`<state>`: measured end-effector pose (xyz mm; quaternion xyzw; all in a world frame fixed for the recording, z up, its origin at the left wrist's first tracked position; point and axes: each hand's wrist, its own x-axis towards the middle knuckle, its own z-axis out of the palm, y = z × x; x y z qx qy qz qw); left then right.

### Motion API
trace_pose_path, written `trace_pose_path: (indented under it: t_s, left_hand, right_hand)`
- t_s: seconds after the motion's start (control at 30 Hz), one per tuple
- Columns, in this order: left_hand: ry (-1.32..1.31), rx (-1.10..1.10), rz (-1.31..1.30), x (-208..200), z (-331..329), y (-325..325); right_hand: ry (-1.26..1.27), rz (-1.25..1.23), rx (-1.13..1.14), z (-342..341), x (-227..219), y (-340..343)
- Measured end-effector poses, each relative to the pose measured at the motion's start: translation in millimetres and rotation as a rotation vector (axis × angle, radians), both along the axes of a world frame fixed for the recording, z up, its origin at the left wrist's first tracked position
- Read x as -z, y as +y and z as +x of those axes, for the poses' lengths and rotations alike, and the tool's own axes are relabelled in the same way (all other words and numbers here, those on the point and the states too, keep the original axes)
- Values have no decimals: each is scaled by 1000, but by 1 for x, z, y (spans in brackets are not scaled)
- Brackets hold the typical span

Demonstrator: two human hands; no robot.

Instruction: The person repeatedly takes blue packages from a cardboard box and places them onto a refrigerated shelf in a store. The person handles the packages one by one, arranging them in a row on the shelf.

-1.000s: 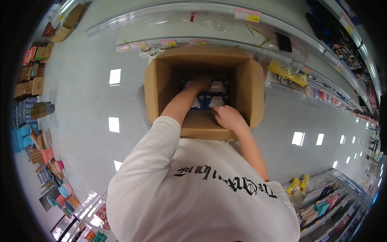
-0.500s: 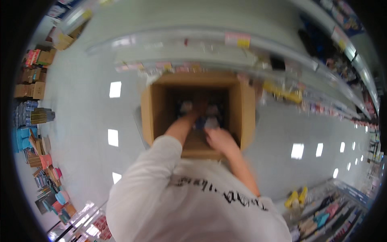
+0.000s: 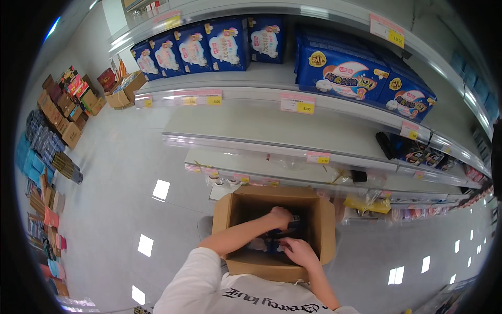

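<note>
An open cardboard box (image 3: 327, 230) stands right in front of my body, below the shelves. Down inside it lie dark blue packs (image 3: 258, 244) with white patches; shade hides much of them. My left hand (image 3: 281, 218) reaches across the box from the left, its fingers curled round the top of one dark blue pack (image 3: 296, 222). Closer to me, my right hand (image 3: 300, 252) comes over the near right side. Its fingers are bent, with the tips at the blue packs, partly out of sight in the box.
Ahead, an upper shelf (image 3: 230, 86) carries a row of upright blue packs (image 3: 226, 44) and larger blue packs (image 3: 340, 73). Below runs a bare shelf (image 3: 251, 123). A yellow package (image 3: 367, 204) hangs right of the box. Cartons (image 3: 63, 118) and pink buckets (image 3: 50, 217) line the left.
My view has tilted up, so the stocked upper shelf shows and the box sits lower. My left hand has come up from deep in the box with a dark blue pack.
</note>
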<state>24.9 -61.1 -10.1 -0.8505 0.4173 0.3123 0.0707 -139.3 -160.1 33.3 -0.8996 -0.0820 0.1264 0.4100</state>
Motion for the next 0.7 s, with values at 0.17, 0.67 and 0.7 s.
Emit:
trace_pose_path:
  t_s: [0.17,0.67,0.7]
  left_hand:
    - [137,-385,-567,-119,-23,101]
    - [-725,-350,-1711,-243,24,170]
    - [-822,-311,-1732,-262,41,169]
  right_hand:
    - [-667,64,404,4,-67,12]
    - [-1613,-153,151,106,-283,31]
    - [-1615,-147,216,118,-289,29]
